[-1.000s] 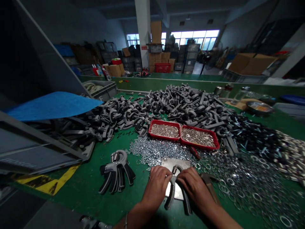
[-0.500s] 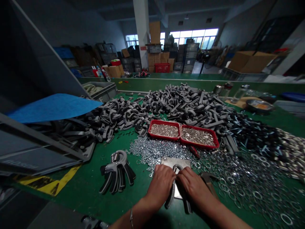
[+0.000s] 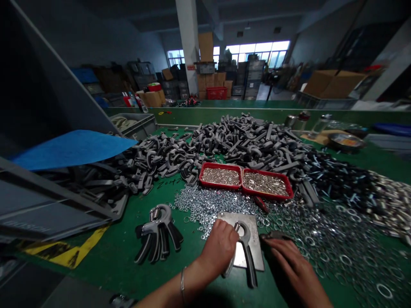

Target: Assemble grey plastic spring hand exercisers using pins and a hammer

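Observation:
My left hand (image 3: 220,246) is closed around one handle of a grey and black hand grip exerciser (image 3: 245,237), near its spring end. The exerciser's other handle points toward me, over a metal plate (image 3: 257,256) on the bench. To the right of the plate, my right hand (image 3: 293,261) is wrapped over the handle of a hammer (image 3: 278,235). The hammer's dark head shows beyond the fingers; its handle is mostly hidden. On the left lies a cluster of assembled hand grips (image 3: 159,233) with coil springs.
Two red trays (image 3: 236,187) of small metal pins stand behind the plate, amid loose nuts (image 3: 199,205). Metal rings (image 3: 345,259) spread right. Grey handle parts (image 3: 237,137) are heaped behind. A grey crate (image 3: 64,214) stands left; red-handled pliers (image 3: 261,204) lie near the trays.
My right hand has let go of the hand grip and moved right onto the hammer, whose head has shifted slightly left. My left hand keeps its hold on the hand grip.

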Available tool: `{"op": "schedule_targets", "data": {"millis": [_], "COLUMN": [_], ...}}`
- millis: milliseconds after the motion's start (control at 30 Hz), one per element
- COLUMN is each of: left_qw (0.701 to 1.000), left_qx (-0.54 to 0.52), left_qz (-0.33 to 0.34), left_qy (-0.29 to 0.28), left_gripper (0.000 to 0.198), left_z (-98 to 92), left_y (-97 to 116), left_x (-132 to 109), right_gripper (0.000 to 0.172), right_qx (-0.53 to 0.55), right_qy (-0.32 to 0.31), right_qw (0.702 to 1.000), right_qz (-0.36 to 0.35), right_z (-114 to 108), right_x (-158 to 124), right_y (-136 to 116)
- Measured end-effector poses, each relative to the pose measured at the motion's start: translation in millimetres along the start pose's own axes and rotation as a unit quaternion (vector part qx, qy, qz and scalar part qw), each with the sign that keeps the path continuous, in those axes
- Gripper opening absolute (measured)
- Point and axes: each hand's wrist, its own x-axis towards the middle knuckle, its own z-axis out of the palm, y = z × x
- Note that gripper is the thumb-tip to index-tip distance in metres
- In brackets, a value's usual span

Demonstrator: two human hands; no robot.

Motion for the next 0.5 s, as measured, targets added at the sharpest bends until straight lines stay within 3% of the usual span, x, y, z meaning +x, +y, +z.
{"op": "schedule_targets", "data": {"millis": [100,233,500], "left_qw": [1.000,0.999,0.990], "left_qx": [-0.008,-0.012,0.056], "left_qz": [0.016,0.035,0.101], "left_qy": [0.015,0.014,-0.080], "left_gripper": [0.021,0.022,0.022], "left_z": [1.0,-1.0,-11.1], "left_y": [-3.7,-6.7,-3.2], "left_x": [-1.4,-2.2,-0.4], "right_gripper": [0.027,0.027,0.050], "right_qx": [-0.026,-0.062,-0.140], "right_qy": [0.019,0.025,0.050], "right_qw": [0.999,0.997,0.989], "right_qz": [0.034,0.036,0.004], "right_z": [-14.6,-21.1,-8.3], "right_x": [-26.0,-44.0,-48.4], "right_y": [10.3,6.2,-1.0]}}
